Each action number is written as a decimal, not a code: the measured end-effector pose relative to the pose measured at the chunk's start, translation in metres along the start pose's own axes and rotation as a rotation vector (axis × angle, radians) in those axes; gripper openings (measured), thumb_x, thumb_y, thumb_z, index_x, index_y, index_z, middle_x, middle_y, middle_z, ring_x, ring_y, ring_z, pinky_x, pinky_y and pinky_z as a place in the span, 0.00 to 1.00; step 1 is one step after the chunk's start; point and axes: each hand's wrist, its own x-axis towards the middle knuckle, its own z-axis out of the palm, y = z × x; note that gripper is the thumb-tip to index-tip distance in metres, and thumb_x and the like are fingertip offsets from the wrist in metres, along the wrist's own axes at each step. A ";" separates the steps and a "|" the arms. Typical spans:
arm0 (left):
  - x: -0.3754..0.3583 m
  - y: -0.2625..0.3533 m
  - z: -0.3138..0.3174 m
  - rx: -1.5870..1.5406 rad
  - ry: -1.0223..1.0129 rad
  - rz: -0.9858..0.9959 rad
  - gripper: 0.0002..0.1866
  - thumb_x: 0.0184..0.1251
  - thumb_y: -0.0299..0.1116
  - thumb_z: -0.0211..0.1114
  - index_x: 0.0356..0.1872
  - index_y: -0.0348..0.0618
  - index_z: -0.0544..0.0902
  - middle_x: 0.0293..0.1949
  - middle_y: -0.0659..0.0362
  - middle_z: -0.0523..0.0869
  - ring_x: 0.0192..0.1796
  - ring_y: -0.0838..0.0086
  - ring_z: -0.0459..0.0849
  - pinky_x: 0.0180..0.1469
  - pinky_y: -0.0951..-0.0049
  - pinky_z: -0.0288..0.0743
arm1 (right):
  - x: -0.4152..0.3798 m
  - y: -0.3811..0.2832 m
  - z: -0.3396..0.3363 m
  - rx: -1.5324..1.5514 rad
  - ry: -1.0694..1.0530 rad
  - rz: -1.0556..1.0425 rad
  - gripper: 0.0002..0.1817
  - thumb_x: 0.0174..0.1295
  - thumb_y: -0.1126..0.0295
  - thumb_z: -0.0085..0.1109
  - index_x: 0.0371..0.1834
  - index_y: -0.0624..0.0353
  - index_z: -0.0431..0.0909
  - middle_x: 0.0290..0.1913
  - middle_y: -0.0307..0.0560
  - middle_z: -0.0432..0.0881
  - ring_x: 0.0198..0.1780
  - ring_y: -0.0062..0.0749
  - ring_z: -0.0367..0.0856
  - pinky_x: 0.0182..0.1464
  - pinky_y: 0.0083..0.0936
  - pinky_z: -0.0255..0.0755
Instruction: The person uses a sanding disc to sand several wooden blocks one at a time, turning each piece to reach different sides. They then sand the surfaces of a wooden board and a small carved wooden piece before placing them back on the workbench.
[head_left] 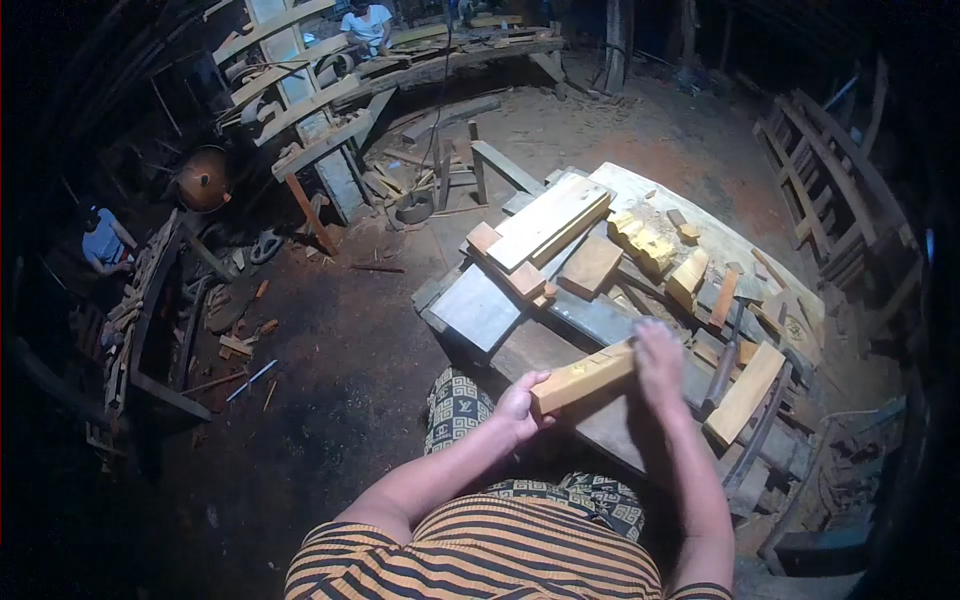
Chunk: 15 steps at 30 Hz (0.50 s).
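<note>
My left hand (518,408) is closed round the near left end of a squared wooden block (586,379), its thumb along the top. The block slants up to the right over the workbench (600,424), with marks or small cuts on its upper face. At the far end is my right hand (660,365), smeared by motion; it meets or covers that end, and its fingers cannot be made out. Just beyond the block lie a shorter wooden block (590,265) and a pale thick board (548,222).
Yellow-toned wood pieces (645,243) and a loose block (745,393) lie on the bench, with a dark long tool (722,372) near my right hand. One person (368,27) is at the back, another person (105,240) at far left. Wooden racks (810,185) stand right.
</note>
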 end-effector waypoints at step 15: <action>-0.017 0.011 0.023 -0.193 -0.130 0.030 0.24 0.73 0.48 0.42 0.60 0.45 0.72 0.58 0.48 0.77 0.60 0.55 0.76 0.56 0.42 0.73 | -0.012 -0.030 0.005 0.225 -0.095 -0.171 0.17 0.64 0.62 0.51 0.53 0.57 0.77 0.58 0.51 0.76 0.61 0.49 0.72 0.65 0.45 0.59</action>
